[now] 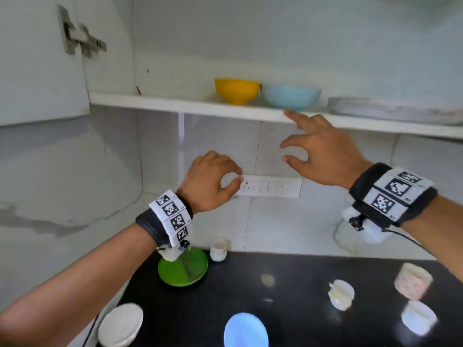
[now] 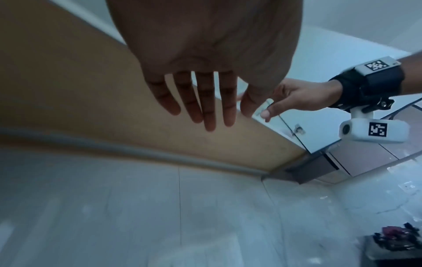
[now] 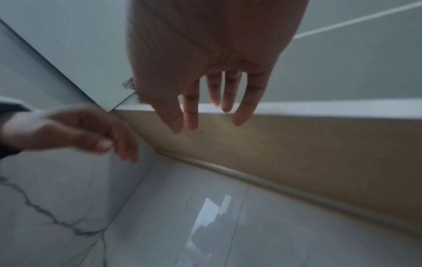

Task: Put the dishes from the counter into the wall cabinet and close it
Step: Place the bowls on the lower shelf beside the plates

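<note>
Your left hand (image 1: 213, 180) hung loosely curled, empty. Your right hand (image 1: 323, 156) spread open just below the white cabinet shelf (image 1: 175, 103), near the pale blue bowl (image 1: 292, 96) beside the yellow footed bowl (image 1: 236, 90). Green plate (image 1: 184, 270) and white cups sat on the black counter (image 1: 288, 266).

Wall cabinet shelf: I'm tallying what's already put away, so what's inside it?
On the shelf stand a yellow bowl, a blue bowl and, to the right, a blurred flat stack, probably plates. Anything further right is out of frame.
</note>
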The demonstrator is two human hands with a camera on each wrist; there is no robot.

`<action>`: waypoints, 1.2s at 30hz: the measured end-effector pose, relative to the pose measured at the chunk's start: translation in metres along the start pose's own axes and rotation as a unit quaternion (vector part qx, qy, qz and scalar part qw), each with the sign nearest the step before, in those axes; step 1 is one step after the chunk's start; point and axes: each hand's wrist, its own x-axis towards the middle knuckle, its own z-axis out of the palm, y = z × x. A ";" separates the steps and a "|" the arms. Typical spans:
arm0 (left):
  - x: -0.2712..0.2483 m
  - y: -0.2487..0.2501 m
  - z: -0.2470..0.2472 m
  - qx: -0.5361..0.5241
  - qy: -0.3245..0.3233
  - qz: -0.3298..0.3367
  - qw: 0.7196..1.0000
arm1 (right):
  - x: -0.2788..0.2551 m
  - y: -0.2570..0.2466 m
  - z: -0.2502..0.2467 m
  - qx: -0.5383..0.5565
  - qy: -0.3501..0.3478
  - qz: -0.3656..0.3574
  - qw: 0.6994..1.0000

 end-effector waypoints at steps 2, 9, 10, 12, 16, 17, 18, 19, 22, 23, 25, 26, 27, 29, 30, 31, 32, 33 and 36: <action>-0.047 0.004 0.037 -0.027 -0.113 -0.056 0.992 | -0.030 -0.001 0.026 0.032 0.016 0.027 0.999; -0.223 0.031 0.129 -0.018 -0.470 -0.212 0.856 | -0.143 -0.036 0.134 0.135 -0.164 0.113 0.971; -0.241 0.032 0.136 -0.022 -0.499 -0.240 0.833 | -0.157 -0.046 0.148 0.148 -0.197 0.116 0.962; -0.272 0.032 0.145 -0.027 -0.540 -0.289 0.790 | -0.185 -0.068 0.175 0.175 -0.262 0.115 0.942; -0.314 0.038 0.153 -0.030 -0.605 -0.326 0.726 | -0.232 -0.117 0.216 0.223 -0.355 0.078 0.904; -0.320 0.039 0.154 -0.034 -0.610 -0.327 0.721 | -0.243 -0.128 0.225 0.236 -0.371 0.070 0.896; -0.324 0.040 0.154 -0.038 -0.612 -0.328 0.719 | -0.253 -0.139 0.233 0.242 -0.384 0.056 0.889; -0.327 0.040 0.156 -0.041 -0.612 -0.331 0.718 | -0.263 -0.149 0.242 0.241 -0.393 0.035 0.887; -0.328 0.041 0.159 -0.041 -0.607 -0.341 0.717 | -0.281 -0.169 0.258 0.223 -0.394 -0.015 0.891; -0.327 0.041 0.159 -0.041 -0.608 -0.343 0.715 | -0.282 -0.172 0.260 0.221 -0.397 -0.022 0.891; -0.327 0.041 0.161 -0.042 -0.608 -0.348 0.713 | -0.284 -0.177 0.263 0.219 -0.408 -0.032 0.886; -0.327 0.041 0.162 -0.042 -0.607 -0.349 0.712 | -0.285 -0.179 0.264 0.217 -0.414 -0.039 0.883; -0.327 0.040 0.162 -0.042 -0.606 -0.350 0.713 | -0.286 -0.180 0.264 0.212 -0.415 -0.047 0.883; -0.329 0.040 0.163 -0.047 -0.603 -0.354 0.713 | -0.289 -0.181 0.264 0.209 -0.417 -0.056 0.883; -0.329 0.039 0.163 -0.049 -0.601 -0.356 0.714 | -0.290 -0.182 0.264 0.211 -0.416 -0.056 0.883; -0.329 0.040 0.162 -0.051 -0.600 -0.357 0.714 | -0.292 -0.182 0.264 0.214 -0.414 -0.054 0.883; -0.329 0.039 0.162 -0.053 -0.599 -0.358 0.714 | -0.292 -0.181 0.264 0.217 -0.414 -0.050 0.883; -0.329 0.040 0.162 -0.056 -0.597 -0.359 0.715 | -0.292 -0.181 0.263 0.218 -0.415 -0.047 0.882; -0.331 0.039 0.162 -0.062 -0.593 -0.356 0.720 | -0.285 -0.178 0.256 0.228 -0.406 -0.037 0.884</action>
